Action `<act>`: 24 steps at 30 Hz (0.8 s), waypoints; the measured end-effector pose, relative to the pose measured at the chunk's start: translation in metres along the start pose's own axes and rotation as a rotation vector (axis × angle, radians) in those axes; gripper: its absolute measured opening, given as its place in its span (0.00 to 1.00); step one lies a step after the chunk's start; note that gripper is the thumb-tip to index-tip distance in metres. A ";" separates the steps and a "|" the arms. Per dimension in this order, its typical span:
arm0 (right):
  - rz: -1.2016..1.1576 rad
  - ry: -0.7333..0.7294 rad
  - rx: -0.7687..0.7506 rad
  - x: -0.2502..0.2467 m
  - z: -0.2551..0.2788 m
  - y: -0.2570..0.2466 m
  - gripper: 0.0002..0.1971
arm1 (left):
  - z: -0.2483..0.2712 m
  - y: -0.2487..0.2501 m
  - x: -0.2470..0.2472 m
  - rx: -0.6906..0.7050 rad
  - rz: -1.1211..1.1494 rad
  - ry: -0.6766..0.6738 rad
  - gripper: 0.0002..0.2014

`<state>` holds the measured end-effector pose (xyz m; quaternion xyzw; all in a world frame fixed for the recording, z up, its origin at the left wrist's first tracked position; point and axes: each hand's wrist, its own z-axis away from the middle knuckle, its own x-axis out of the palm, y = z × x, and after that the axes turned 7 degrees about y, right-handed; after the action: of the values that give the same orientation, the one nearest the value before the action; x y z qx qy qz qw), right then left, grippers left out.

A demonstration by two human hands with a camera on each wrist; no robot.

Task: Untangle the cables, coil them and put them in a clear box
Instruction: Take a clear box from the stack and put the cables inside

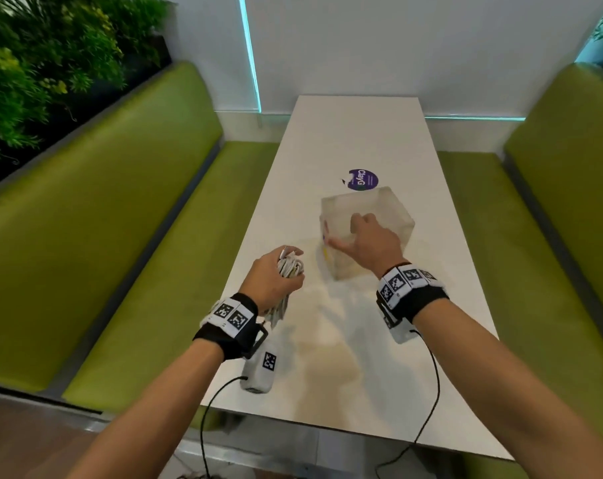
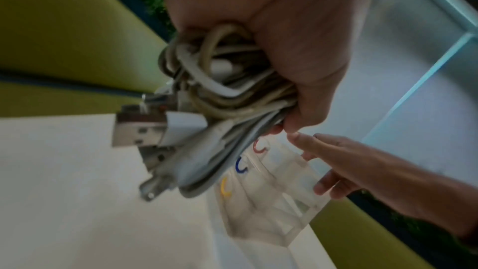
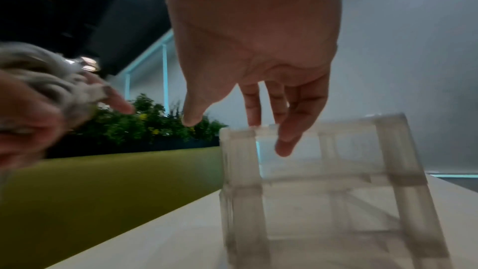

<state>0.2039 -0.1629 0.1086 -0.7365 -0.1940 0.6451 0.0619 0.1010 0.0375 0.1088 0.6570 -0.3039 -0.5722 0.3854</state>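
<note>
A bundle of white cables (image 1: 289, 267) with metal USB plugs (image 2: 139, 132) sticking out sits in my left hand (image 1: 272, 280), which grips it in a fist just above the white table (image 1: 327, 357), left of the clear box (image 1: 395, 216). In the left wrist view the coils (image 2: 220, 91) are packed tight under my fingers. The box stands upright mid-table with its top open. My right hand (image 1: 357, 233) hovers over its near rim, fingers (image 3: 284, 142) hanging relaxed with tips at the rim (image 3: 261, 130) and thumb spread apart. The box (image 3: 323, 191) looks empty.
A purple round sticker (image 1: 362, 179) lies on the table just behind the box. Green padded benches (image 1: 120, 219) (image 1: 552, 202) flank the table on both sides. Plants (image 1: 34, 63) fill the back left, and a white wall closes the far end.
</note>
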 end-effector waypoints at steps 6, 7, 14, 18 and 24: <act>0.024 -0.115 -0.124 -0.017 0.059 0.020 0.19 | 0.011 0.011 -0.001 0.114 -0.252 -0.188 0.35; -0.014 -0.144 -0.135 -0.021 0.069 0.026 0.20 | 0.015 0.014 0.000 0.130 -0.309 -0.241 0.37; -0.181 -0.194 -0.170 -0.038 0.116 0.047 0.19 | 0.045 0.016 0.014 0.179 -0.564 -0.476 0.42; -0.205 -0.204 -0.147 -0.039 0.126 0.045 0.19 | 0.054 0.010 0.016 0.137 -0.476 -0.483 0.43; -0.298 0.117 -0.063 -0.037 0.155 0.033 0.16 | 0.054 0.005 0.018 0.028 -0.213 -0.471 0.41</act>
<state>0.0566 -0.2310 0.1066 -0.7375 -0.3172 0.5784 0.1449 0.0512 0.0110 0.1012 0.5393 -0.3224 -0.7424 0.2326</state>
